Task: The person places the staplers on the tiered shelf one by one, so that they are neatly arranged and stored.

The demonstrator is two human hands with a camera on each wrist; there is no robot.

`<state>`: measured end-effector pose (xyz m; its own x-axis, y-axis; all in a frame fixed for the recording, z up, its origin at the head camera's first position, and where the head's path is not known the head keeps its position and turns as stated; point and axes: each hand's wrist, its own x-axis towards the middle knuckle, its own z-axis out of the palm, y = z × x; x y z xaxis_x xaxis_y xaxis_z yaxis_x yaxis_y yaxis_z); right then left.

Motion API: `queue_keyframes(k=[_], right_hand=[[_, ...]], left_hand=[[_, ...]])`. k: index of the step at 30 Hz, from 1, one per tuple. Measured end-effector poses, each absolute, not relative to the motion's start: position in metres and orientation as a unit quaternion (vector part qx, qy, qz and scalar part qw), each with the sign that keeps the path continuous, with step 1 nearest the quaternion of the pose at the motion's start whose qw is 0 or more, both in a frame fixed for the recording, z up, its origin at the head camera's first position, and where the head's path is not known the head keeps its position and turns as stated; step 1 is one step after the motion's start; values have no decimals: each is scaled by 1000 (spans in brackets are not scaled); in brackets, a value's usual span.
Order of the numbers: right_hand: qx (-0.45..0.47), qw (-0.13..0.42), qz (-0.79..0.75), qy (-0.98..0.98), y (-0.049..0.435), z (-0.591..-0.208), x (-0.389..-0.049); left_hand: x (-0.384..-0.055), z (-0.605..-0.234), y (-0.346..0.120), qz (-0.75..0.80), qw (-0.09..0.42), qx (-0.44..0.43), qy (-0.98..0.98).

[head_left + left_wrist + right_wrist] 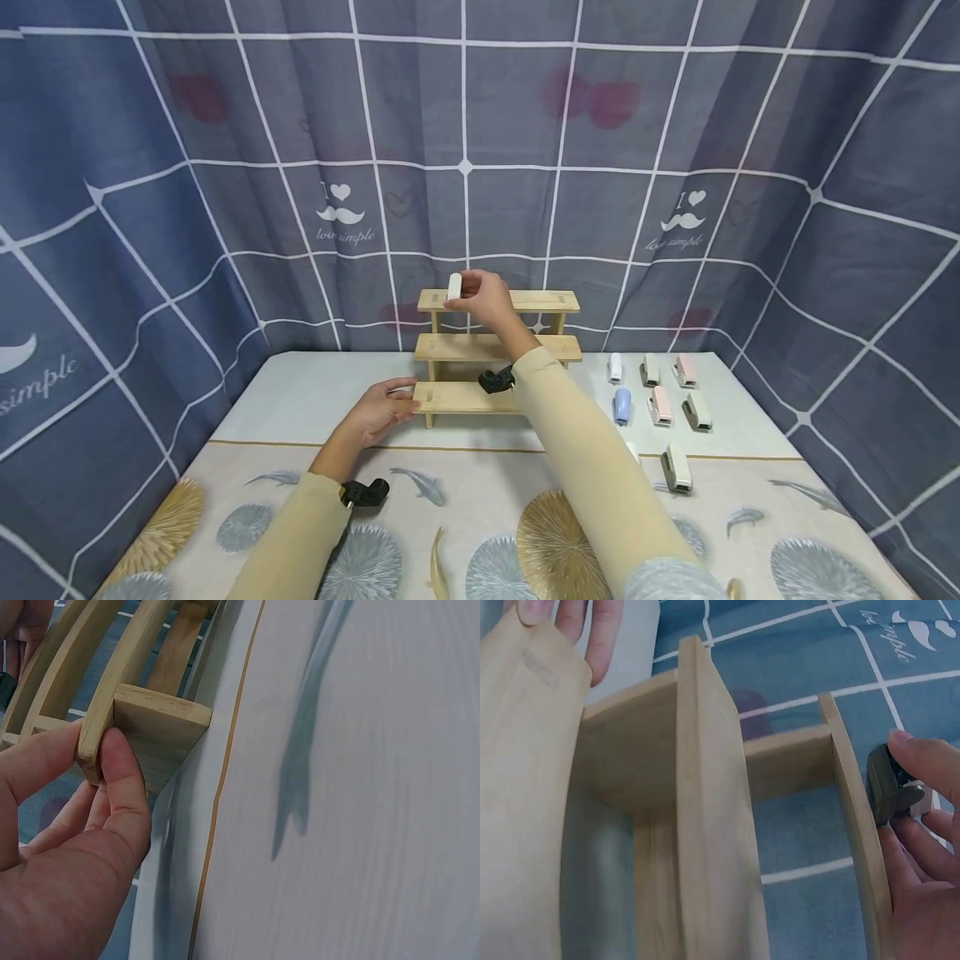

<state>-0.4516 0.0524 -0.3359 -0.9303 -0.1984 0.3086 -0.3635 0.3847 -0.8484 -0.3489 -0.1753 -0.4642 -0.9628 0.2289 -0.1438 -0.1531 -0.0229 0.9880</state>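
A wooden three-tier stand [480,346] stands on the table against the curtain. At the left end of its top tier, my right hand [483,298] holds a small white stapler [454,286] between thumb and fingers. In the right wrist view, the dark base of the stapler [883,784] is right at the top board [855,802]. My left hand [75,877] pinches the left end of the lowest board [101,727], thumb on one face and fingers on the other.
Right of the stand, several small staplers in white, pink, blue and grey-white stand in loose rows, among them a blue stapler [622,406] and a pink stapler [661,406]. Another stapler [677,468] sits nearer the front. A checked curtain [420,208] encloses the table.
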Motion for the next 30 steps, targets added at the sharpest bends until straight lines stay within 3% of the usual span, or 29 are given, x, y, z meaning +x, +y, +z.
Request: queue_keyframes(k=[20, 30], right_hand=[[158, 59, 480, -861, 53, -328, -464], [164, 85, 483, -856, 56, -340, -451]], left_hand=[[-350, -460, -176, 707, 139, 21, 693], [-353, -464, -174, 705, 142, 18, 694]])
